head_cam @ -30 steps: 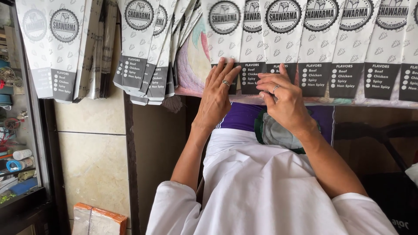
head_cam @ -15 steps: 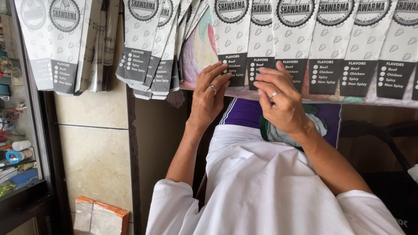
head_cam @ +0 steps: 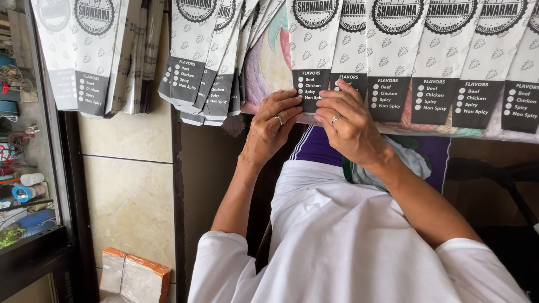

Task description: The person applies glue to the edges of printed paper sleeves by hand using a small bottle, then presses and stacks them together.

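Observation:
A row of long white paper sleeves with round black emblems and black panels lies side by side along a table edge at the top. My left hand (head_cam: 270, 128) and my right hand (head_cam: 348, 124) both press on the lower end of one paper sleeve (head_cam: 312, 45) in the middle of the row, fingers bent over its black panel. Each hand wears a ring. More sleeves (head_cam: 449, 62) continue to the right. A fanned stack of the same sleeves (head_cam: 208, 67) lies to the left of my hands.
Another pile of sleeves (head_cam: 84, 50) sits at the far left. A glass-fronted shelf (head_cam: 25, 185) with small tape rolls and clutter stands at the left edge. On the tiled floor lies a wrapped orange-and-white packet (head_cam: 135, 275). A patterned cloth (head_cam: 269, 62) shows under the sleeves.
Both hands have drawn closer together and slid onto the bottom of one middle sleeve. The view has shifted slightly, so the row sits a little lower.

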